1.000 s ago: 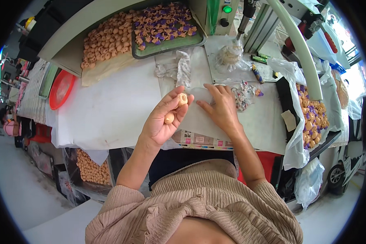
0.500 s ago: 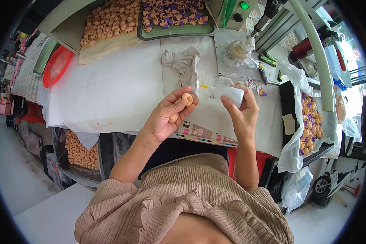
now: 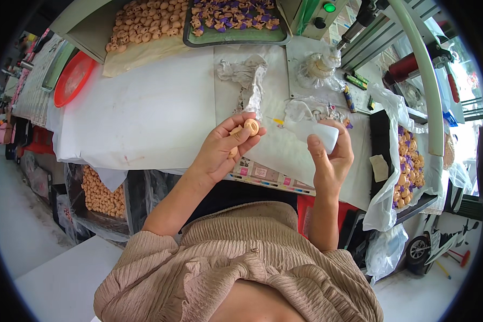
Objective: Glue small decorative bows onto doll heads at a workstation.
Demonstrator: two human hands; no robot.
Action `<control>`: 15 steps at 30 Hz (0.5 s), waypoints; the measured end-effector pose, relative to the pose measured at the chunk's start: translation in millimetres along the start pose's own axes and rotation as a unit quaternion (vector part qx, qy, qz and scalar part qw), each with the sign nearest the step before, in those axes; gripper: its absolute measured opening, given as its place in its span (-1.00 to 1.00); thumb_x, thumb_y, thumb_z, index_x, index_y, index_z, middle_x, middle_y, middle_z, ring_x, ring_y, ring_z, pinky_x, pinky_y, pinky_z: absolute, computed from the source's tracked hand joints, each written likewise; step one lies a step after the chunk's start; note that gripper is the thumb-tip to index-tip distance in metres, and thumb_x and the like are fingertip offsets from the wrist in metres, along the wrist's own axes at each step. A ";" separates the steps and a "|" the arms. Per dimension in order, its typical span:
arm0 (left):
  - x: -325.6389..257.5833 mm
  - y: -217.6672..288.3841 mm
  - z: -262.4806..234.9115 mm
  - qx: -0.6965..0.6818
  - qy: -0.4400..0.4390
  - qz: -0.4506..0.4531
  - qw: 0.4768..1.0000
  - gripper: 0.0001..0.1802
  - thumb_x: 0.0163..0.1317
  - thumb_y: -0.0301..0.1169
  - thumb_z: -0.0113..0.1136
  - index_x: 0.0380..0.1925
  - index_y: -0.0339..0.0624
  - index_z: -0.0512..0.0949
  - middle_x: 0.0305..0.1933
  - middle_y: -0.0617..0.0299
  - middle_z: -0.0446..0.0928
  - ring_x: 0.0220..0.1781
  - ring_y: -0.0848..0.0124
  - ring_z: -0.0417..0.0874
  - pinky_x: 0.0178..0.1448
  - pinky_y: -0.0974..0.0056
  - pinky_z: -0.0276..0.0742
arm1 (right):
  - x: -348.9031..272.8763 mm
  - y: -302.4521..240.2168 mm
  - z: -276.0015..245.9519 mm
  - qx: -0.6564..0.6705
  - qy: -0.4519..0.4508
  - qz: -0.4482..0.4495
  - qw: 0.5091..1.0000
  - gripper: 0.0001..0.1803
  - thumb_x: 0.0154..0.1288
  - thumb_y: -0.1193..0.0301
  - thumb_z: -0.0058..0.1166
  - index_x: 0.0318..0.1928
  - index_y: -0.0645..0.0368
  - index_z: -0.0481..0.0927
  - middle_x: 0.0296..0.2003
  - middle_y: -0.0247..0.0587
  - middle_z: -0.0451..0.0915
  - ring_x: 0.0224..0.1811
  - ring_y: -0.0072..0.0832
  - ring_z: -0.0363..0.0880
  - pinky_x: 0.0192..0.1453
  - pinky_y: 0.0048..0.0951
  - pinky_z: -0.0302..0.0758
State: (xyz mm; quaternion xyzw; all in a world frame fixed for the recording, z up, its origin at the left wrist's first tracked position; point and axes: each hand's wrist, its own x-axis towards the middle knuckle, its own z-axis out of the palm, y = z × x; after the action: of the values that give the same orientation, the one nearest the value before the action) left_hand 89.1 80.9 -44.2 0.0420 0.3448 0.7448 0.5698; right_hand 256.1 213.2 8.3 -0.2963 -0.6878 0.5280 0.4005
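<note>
A dark tray on the surface holds purple-and-tan pieces. The left hand pinches a small tan piece; the right hand grips a white squeeze bottle, both raised above the surface.

Bottle body behind right-hand fingers; far tray cut off.

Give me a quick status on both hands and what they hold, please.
Left hand pinching small tan round piece. Right hand gripping white squeeze bottle, nozzle toward piece. Nothing between them.
</note>
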 end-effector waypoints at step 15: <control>-1.6 -2.9 -11.6 0.008 -0.002 -0.033 0.999 -0.63 0.28 -0.44 0.23 0.10 -0.06 0.49 -0.02 0.32 0.58 0.03 0.47 0.64 -0.12 0.47 0.67 | -11.6 4.7 14.8 -0.115 -0.040 -0.040 0.992 -0.61 0.14 0.30 0.37 -0.15 0.30 0.56 -0.28 -0.35 0.46 -0.30 -0.62 0.41 -0.26 -0.60 0.36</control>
State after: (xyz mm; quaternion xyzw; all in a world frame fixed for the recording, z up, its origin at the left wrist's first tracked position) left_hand 86.8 74.4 -54.1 0.0366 0.3506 0.7229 0.5943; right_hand 249.1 197.6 -0.8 -0.2912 -0.7704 0.4405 0.3573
